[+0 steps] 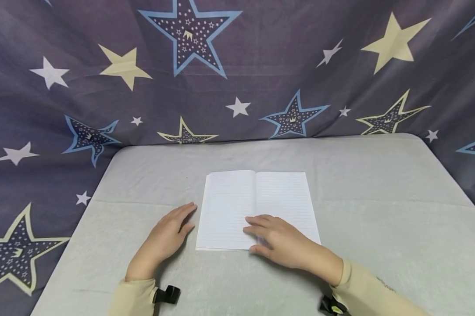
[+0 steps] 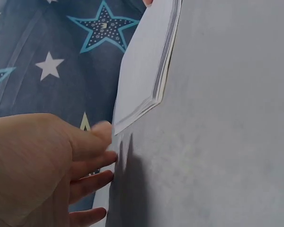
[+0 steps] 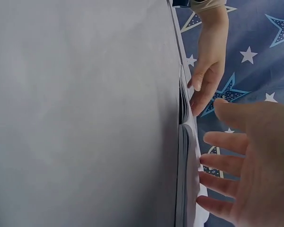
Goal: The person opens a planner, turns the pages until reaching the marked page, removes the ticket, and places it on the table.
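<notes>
An open notebook [image 1: 229, 202] with faintly lined white pages lies flat near the middle of the table, its centre fold running away from me. My left hand [image 1: 164, 237] is just left of the notebook, fingers loosely extended toward its left edge and holding nothing. Over the lower part of the right page is my right hand [image 1: 280, 241], its fingers spread and pointing left across the fold. In the right wrist view, the fingertips [image 3: 209, 177] are right at the page surface. The left wrist view shows the notebook's stacked page edges [image 2: 156, 90] beyond the left thumb.
A pale grey cloth covers the table [image 1: 379, 228]. Behind it and along both sides hangs a dark curtain [image 1: 269, 52] printed with stars. Black straps with small devices [image 1: 168, 295] sit at both wrists over beige sleeves [image 1: 371, 289].
</notes>
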The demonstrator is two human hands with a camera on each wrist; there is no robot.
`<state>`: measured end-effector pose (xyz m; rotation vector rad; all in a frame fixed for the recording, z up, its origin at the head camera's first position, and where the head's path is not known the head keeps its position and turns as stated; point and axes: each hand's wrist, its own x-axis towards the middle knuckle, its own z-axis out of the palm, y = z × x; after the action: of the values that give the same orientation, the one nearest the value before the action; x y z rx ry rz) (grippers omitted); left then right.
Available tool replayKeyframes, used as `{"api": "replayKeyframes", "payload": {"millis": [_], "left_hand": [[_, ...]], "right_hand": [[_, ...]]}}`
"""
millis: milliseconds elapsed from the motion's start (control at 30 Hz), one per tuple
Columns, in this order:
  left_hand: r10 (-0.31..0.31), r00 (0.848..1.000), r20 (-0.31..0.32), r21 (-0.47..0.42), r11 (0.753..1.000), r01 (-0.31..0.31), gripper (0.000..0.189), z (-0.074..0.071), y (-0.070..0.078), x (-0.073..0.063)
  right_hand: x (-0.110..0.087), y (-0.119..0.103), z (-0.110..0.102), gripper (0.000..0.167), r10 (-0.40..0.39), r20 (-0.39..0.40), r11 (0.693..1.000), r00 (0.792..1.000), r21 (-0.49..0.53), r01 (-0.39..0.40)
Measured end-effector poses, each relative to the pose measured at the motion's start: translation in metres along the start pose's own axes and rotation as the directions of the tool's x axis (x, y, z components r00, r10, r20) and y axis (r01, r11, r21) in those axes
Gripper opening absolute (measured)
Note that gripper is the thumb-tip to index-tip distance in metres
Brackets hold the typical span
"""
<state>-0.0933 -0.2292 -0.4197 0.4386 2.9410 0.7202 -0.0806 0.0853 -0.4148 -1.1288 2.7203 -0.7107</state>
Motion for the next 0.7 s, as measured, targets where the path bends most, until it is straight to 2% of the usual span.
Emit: {"api": "replayKeyframes", "payload": {"millis": [100,233,333,533,700], "left_hand": [[0.006,1.000,-0.005,-0.006,1.000,-0.006,0.049,0.002,0.005,0.001],[0.062,0.998,0.009,-0.040,0.997,-0.062,0.058,0.006,0.013,0.002],[0.095,0.995,0.027,-0.033,0.995,-0.094,0.065,0.010,0.016,0.002],[0.083,0.994,0.069,-0.018,0.996,-0.082,0.070,0.015,0.017,0.002],[0.077,0.993,0.093,-0.018,0.997,-0.076,0.069,0.013,0.018,0.003]], "right_hand": [[-0.002,0.001,0.002,0.045,-0.026,0.009,0.999,1.000,-0.021,0.026],[-0.003,0.003,0.003,0.045,-0.031,0.028,0.999,0.999,-0.015,0.031],[-0.005,0.003,0.001,0.043,-0.033,0.041,0.999,0.999,0.022,0.032],[-0.017,0.010,-0.008,0.038,-0.069,0.001,0.992,0.998,0.106,0.068],[-0.033,0.026,-0.021,0.042,-0.008,-0.050,0.994,0.999,0.105,0.014]]}}
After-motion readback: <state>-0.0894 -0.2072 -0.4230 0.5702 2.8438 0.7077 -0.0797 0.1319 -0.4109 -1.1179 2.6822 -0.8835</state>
